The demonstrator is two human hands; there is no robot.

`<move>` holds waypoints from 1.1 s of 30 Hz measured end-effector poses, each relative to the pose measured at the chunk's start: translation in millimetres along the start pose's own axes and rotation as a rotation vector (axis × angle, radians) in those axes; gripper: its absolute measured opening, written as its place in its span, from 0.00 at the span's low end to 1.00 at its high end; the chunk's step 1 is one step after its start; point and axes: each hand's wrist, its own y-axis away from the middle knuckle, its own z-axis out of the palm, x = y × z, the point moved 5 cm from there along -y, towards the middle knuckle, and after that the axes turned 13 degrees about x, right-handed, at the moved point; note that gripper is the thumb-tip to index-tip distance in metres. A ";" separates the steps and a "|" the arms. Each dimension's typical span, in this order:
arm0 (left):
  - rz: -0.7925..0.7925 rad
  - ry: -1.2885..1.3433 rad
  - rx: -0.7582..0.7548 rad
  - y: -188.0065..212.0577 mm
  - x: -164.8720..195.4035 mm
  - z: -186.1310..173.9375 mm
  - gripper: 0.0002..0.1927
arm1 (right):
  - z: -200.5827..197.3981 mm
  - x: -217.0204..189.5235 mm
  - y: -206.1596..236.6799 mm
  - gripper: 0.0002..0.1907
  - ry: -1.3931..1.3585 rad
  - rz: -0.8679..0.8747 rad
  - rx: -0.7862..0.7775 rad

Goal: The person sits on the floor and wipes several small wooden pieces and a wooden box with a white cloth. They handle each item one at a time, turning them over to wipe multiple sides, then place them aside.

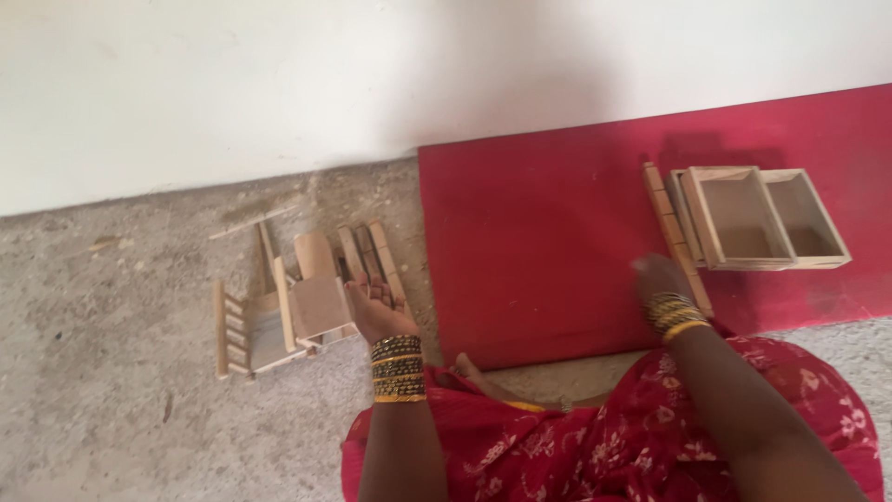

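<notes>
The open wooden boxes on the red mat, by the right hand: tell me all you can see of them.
The two open-topped boxes of pale bare wood sit side by side on the red mat, touching or nearly so, the nearer-left one looking taller than the other. Both are rectangular, thin-walled, upright and look empty. Flat pale wooden strips lie against their left side. The right hand, blurred, is just below-left of them, near the strips, not touching the boxes.
</notes>
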 end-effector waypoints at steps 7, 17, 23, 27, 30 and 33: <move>-0.036 -0.106 -0.014 -8.7 -12.7 -4.3 0.33 | 16.5 71.8 25.5 0.23 0.005 0.644 -0.150; -0.079 -0.194 -0.214 -5.6 -35.0 11.7 0.35 | 34.2 -31.0 28.7 0.17 -0.364 -0.090 -0.276; -0.173 -0.100 -0.234 17.2 -27.5 22.9 0.28 | 15.7 -81.5 50.8 0.21 -0.626 -0.333 -0.022; -0.164 -0.064 -0.431 37.2 -20.9 31.5 0.28 | 26.6 -86.1 58.0 0.20 -0.650 -0.293 -0.108; -0.085 -0.174 -0.532 50.4 -18.6 37.1 0.27 | 42.0 -92.1 54.9 0.14 -1.006 0.024 -0.285; 0.055 -0.256 -0.676 66.5 -14.7 44.7 0.25 | 30.5 -136.8 49.6 0.09 -0.230 -0.451 -0.080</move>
